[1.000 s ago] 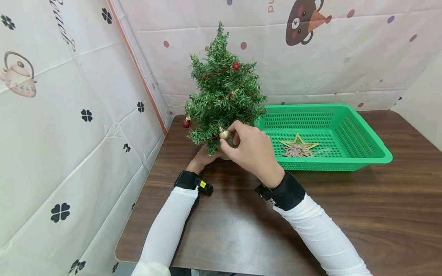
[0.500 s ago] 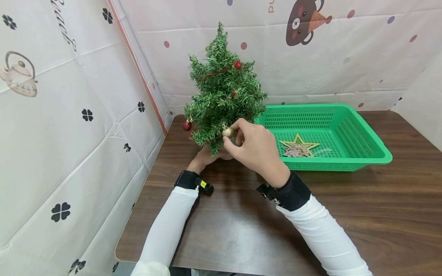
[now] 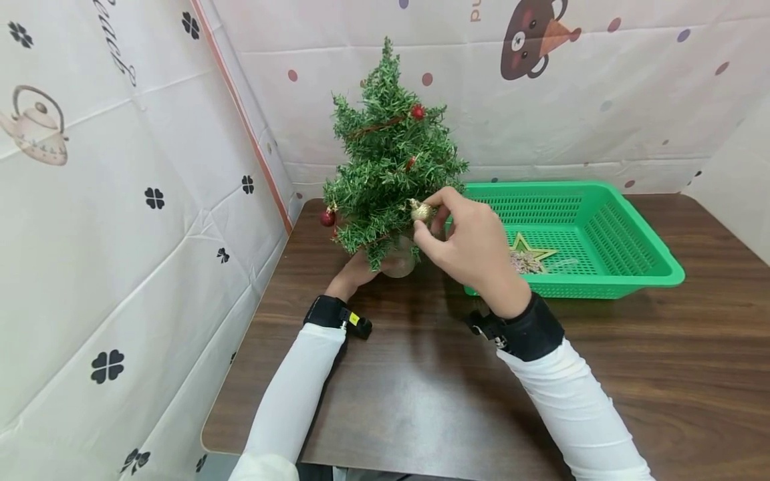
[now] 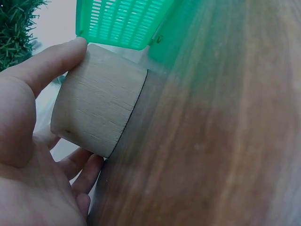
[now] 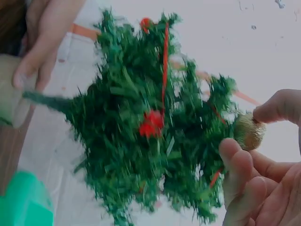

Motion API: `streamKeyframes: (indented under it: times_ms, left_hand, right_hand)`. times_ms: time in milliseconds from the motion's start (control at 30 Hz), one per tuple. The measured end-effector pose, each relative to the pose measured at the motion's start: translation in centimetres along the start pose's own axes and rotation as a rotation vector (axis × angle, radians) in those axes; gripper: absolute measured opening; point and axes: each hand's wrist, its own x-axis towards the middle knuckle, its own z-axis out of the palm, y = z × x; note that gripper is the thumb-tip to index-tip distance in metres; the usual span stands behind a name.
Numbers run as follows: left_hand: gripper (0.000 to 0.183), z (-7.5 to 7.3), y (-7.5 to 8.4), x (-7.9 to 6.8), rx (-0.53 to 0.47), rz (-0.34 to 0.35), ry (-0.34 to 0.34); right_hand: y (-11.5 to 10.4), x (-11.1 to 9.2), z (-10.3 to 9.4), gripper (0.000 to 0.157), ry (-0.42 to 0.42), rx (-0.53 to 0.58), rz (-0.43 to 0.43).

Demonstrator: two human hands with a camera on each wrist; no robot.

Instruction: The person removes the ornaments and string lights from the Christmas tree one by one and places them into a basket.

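Pinching gold bauble between its tips, right grip beside tree; left grip holding wooden base.

The bauble looks rough and glittery, the tree bristly plastic, the base matt grained wood, the basket smooth plastic, the table glossy wood-grain.

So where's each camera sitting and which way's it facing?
Head: worn there, facing forward and down at the tree; left hand, right hand and white sleeves show.
Left wrist: worn there, facing the wooden base; left hand shows.
Right wrist: worn there, facing the tree and gold ball; right hand and left hand show.
Head and right wrist views both show the gold ball.
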Motion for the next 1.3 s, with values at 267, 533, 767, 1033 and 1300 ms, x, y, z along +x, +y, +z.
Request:
streamKeyframes:
  times_ms: [267, 533, 767, 1033, 1300]
  left_hand:
    - [0.058, -0.2, -1.5, 0.1, -0.002, -0.049, 0.024]
    - [0.051, -0.3, -1.5, 0.5, 0.015, 0.010, 0.015]
    - [0.057, 0.3, -2.3, 0.6, 0.019, 0.003, -0.013]
    - [0.060, 0.3, -2.1, 0.8, 0.006, 0.004, -0.036]
    - [0.067, -0.1, -0.9, 0.4, -0.020, -0.010, -0.016]
  right_hand:
    - [2.4, 0.5, -3.5, 0.020, -0.032, -0.063, 0.121]
    - [4.4, 0.5, -6.6, 0.030, -0.098, -0.100, 0.295]
    - [6.3, -0.6, -7.0, 0.039, -0.326, -0.170, 0.381]
    - [9.8, -1.1, -6.3, 0.036, -0.624, -0.236, 0.427]
    - [12.2, -1.0, -4.8, 0.035, -0.817, -0.239, 0.448]
